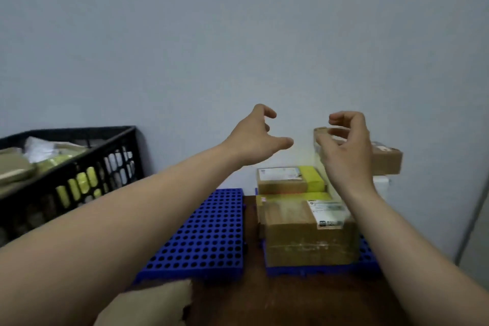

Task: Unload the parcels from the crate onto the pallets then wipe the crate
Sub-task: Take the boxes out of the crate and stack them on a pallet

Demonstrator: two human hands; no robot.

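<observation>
Parcels [309, 235] sit on the right blue pallet [367, 254], with a big brown one in front. The left blue pallet [201, 235] lies just beside it. Behind the big parcel is a small box [288, 180] with yellow on it. The black crate [79, 167] stands on the left with more packets [16, 169] inside. The left hand [256, 137] and the right hand [344, 145] are up in the air, fingers loosely bent, holding nothing. The right hand is in front of the top box [386, 159] at the back; I cannot tell if it touches it.
</observation>
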